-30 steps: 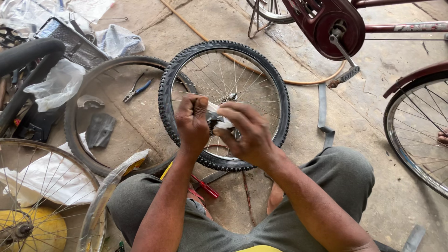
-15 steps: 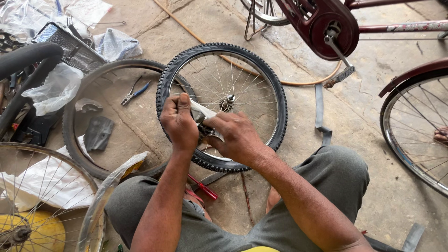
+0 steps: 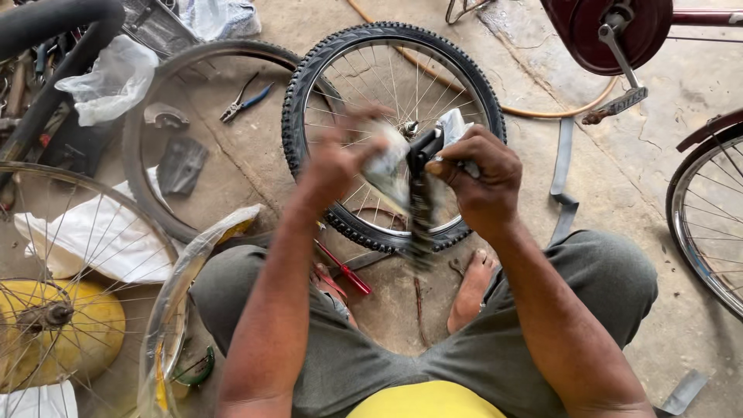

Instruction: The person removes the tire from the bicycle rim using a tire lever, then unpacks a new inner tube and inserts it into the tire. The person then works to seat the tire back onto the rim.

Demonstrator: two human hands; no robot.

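The person's right hand is clenching the top of a dark, strap-like rubber piece that is hanging below the fist, while the blurred left hand, just beside it, is pinching a pale wrapper against that piece, both above the spoked wheel lying on the floor.

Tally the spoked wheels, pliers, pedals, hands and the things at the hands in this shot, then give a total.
Spoked wheels: 3, the tyred wheel, the bare wheel, the bicycle wheel
Pliers: 1, the blue-handled pliers
Pedals: 1, the pedal
Hands: 2, the blurred left hand, the right hand
Things at the hands: 2, the black part gripped by the right, the pale rag at the left
Total: 9
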